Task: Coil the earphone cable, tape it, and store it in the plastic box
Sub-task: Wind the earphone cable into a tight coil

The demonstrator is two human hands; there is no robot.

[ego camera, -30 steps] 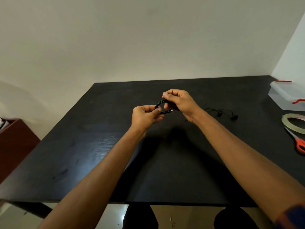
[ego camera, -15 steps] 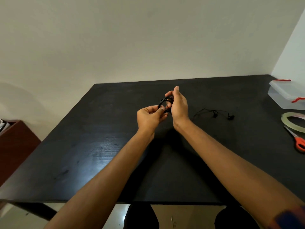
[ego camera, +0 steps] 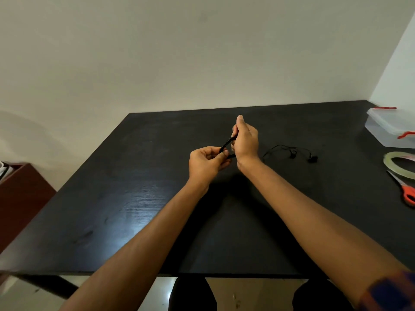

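Black earphone cable (ego camera: 226, 145) coil is between your hands: left hand (ego camera: 205, 163) pinches its near edge, right hand (ego camera: 246, 142) grips the far side, rolled thumb-up since a second ago. Earbuds (ego camera: 311, 158) trail on the bench (ego camera: 134, 198) right of that hand, pulled slightly closer. Coiling unfinished; tape (ego camera: 388, 163), plastic box (ego camera: 386, 129) untouched.

Black table (ego camera: 134, 198): earphones (ego camera: 292, 155), box (ego camera: 388, 129), tape (ego camera: 388, 164), scissors (ego camera: 407, 194).

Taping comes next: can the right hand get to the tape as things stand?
Probably yes, once it lets go: the right hand grips the coil with the left hand, but the tape lies uncovered on the table to its right, only earbuds lying between.
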